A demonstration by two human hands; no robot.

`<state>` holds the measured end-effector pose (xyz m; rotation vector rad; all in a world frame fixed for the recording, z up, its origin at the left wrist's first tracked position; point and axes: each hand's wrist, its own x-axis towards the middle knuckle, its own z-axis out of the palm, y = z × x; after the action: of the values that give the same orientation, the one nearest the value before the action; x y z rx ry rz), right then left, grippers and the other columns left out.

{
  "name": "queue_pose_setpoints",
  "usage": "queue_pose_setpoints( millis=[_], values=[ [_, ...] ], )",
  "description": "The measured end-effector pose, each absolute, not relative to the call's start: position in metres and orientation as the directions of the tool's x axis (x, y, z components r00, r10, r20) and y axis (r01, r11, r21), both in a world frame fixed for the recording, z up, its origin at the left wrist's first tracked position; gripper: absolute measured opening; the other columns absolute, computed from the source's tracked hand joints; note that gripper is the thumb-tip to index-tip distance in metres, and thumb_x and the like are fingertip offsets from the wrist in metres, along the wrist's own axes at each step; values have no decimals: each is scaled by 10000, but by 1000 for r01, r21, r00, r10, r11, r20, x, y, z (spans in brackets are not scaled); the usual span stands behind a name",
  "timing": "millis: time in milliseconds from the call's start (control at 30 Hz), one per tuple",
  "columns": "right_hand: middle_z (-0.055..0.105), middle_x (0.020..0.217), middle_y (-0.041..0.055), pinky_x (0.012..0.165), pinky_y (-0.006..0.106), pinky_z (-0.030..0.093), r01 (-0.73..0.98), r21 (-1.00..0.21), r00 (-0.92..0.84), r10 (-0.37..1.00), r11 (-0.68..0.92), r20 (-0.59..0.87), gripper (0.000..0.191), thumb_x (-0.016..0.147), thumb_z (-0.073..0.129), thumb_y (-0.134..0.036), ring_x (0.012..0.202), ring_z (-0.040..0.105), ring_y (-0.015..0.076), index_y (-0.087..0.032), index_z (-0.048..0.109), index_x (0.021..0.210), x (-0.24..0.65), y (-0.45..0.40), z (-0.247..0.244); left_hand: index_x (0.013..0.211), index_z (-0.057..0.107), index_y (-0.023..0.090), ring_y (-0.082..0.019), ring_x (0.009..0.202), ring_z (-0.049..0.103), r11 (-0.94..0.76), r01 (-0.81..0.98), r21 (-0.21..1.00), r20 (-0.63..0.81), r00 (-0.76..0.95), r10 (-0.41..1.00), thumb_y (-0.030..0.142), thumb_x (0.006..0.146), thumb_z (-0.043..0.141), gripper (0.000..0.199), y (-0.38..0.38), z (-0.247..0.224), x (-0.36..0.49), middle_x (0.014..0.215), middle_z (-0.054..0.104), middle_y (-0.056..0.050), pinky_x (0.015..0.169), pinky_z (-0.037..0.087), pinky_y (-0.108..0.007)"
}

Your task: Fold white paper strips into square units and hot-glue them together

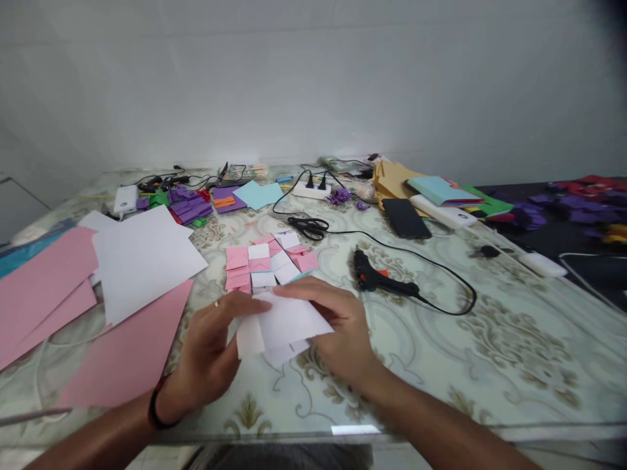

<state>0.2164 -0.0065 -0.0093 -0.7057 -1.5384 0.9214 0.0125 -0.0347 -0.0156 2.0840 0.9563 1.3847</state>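
Between my two hands is a small white piece of paper (294, 320) with a fold along its left side, held just above the table near its front edge. My left hand (210, 346) pinches the left part between thumb and forefinger. On the other side, my right hand (343, 320) grips the upper right part, its lower fingers hidden behind the sheet. Just beyond my fingertips lie several pink folded paper pieces (238, 261) and white folded paper pieces (281, 261), grouped close together on the patterned tablecloth (519, 333).
Large white sheets (147, 261) and pink sheets (132, 346) overlap on the left. A black glue gun (382, 277) with a looping cord lies right of my hands, near scissors (308, 227) and a phone (406, 219). A power strip (311, 190) stands at the back.
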Motion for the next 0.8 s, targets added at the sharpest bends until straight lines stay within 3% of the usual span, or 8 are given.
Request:
queue_pose_setpoints(
  millis=[167,333,467,533,600,700,800],
  values=[
    [822,1012,37,758,303,605,-149,-940,-320,884,307,339,244,829,792,-208,894,763,205,-276,826,1061,217,-2,-13,1094,750,272,-152,835,682,-559,301,773,540,152,828,191,984,631,182,-28,-12,8,966,751,-15,712,526,-243],
    [775,1108,50,818,331,594,-201,-957,-461,842,209,281,319,891,713,-259,951,719,207,-287,761,1206,225,0,-14,1056,782,268,-142,816,670,-563,329,758,565,100,819,160,976,627,206,-21,-10,2,945,754,-9,674,507,-227],
    [700,1240,78,897,370,565,-233,-961,-581,770,151,262,467,924,658,-473,1071,673,247,-281,687,1348,233,3,-10,1085,782,264,-127,840,693,-560,275,781,553,111,826,126,963,640,233,-17,-8,1,981,765,-14,674,520,-191],
    [706,1222,72,870,343,537,-161,-964,-531,804,213,267,410,958,618,-513,1047,654,231,-279,735,1275,234,4,-9,1098,778,250,-137,871,705,-553,219,804,539,124,833,149,940,691,206,-17,-8,2,1006,765,-29,697,540,-187],
    [739,1086,57,767,303,504,-72,-969,-451,859,237,244,310,981,620,-481,904,638,191,-266,783,1134,231,5,-9,1088,777,240,-150,881,716,-527,171,832,512,129,849,159,911,739,199,-18,-10,4,1007,765,-40,713,559,-192],
    [720,880,37,601,265,418,-7,-985,-378,912,171,161,199,921,726,-415,692,558,141,-223,776,940,223,5,-11,1134,748,250,-166,871,735,-429,90,899,421,98,902,171,876,790,273,-18,-13,7,1030,764,-51,694,576,-206],
    [639,774,4,559,255,379,20,-990,-368,922,138,121,166,880,763,-371,621,490,115,-207,738,889,217,3,-13,1228,691,272,-172,844,738,-297,-7,955,295,128,947,225,876,804,373,-17,-14,9,1048,757,-53,645,573,-212]
  ],
)
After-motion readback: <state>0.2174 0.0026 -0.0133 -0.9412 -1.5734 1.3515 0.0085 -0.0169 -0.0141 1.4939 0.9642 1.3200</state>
